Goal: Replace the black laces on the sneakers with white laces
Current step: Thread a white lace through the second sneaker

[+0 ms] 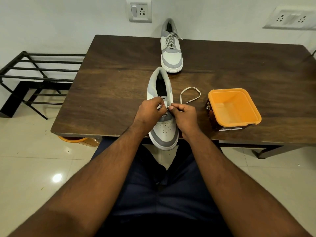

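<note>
Head view. A person sits at a dark wooden table (106, 79), forearms reaching forward over dark trousers. The near sneaker (163, 115), white and grey, lies lengthwise at the table's front edge, its toe overhanging toward the person and its heel pointing away. Both hands meet over its eyelet area. The left hand (150, 111) has curled fingers pinching something small at the tongue; what exactly it holds is hidden by the fingers. The right hand (183, 115) pinches the white lace (189, 95) between thumb and forefinger close to the eyelets. From there the lace runs out in a loop on the table to the right of the sneaker, its free tip lying beside the right hand.

The second sneaker (171, 48) stands at the far edge, toe toward the person, already fitted with light laces. An open orange tub (234, 108) sits right of the lace loop. A black metal rack (34, 74) stands on the tiled floor to the left.
</note>
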The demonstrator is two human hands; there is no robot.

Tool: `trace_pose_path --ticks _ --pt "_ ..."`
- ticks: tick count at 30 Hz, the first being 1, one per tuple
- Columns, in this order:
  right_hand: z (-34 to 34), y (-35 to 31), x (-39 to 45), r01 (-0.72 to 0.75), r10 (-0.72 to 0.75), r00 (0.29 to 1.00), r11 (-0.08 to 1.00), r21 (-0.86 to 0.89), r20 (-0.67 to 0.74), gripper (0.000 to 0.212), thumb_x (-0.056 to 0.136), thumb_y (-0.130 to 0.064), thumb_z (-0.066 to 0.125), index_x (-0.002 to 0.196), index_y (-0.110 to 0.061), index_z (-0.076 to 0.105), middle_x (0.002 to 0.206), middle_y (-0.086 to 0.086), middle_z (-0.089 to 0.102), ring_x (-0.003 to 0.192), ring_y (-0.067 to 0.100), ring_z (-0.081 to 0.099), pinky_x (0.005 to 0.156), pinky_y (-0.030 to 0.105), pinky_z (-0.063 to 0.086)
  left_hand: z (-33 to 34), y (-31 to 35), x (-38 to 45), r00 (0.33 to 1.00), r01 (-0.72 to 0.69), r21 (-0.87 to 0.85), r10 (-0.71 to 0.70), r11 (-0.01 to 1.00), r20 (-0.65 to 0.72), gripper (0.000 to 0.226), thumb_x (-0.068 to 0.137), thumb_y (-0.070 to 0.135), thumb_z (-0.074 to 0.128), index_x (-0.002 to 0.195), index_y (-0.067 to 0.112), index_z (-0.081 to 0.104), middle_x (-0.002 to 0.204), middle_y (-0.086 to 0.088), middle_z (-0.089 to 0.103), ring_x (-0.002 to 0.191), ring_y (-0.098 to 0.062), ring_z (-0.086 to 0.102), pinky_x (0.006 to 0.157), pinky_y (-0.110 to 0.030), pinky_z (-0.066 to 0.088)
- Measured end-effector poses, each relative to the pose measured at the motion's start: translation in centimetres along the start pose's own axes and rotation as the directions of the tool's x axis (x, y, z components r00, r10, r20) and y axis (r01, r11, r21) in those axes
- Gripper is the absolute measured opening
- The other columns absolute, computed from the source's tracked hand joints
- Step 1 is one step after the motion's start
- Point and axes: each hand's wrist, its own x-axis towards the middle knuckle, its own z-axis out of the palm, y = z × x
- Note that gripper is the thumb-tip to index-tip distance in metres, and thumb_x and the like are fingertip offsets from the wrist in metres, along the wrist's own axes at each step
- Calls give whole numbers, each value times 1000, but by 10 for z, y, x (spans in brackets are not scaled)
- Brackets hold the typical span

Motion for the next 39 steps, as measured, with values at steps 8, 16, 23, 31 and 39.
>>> trace_pose_path --ticks 8,16,23,31,39 --pt "4 4 3 8 -9 999 999 -31 -47 15 89 -10 66 102 -8 75 94 3 74 91 19 70 88 41 57 10 -4 -6 997 24 -36 -26 999 -68 12 93 26 62 90 14 62 78 2 64 74 -19 63 65 -35 53" --pt "4 4 3 47 -49 998 998 -47 -37 15 90 -8 65 101 -7 75 88 1 74 82 13 70 83 32 58 10 -9 -3 999 -1 -77 -3 997 -52 20 94 27 63 109 17 72 99 -1 74 90 -16 69 83 -38 56" --pt "4 4 3 50 -51 998 998 -32 -23 13 90 -10 66 98 -9 76 85 -1 74 80 11 70 79 28 57 7 -4 -1 996 43 -126 -53 991 -75 14 92 27 65 91 19 75 84 6 73 79 -13 68 77 -40 56" --pt "4 3 1 48 -50 998 998 -49 -38 15 90 -8 65 101 -8 75 85 -2 73 83 12 70 79 29 57 9 -5 0 994 82 -191 -95 978 -61 8 86 22 69 82 17 73 78 9 71 74 -8 67 74 -37 58" --pt "5 1 0 65 -67 997 997 -47 -50 13 89 -7 66 97 -9 76 78 -8 71 75 5 67 76 24 56 5 -11 -2 999 46 -101 -47 994 -6 29 90 30 69 118 22 71 114 4 72 107 -9 66 95 -32 53"
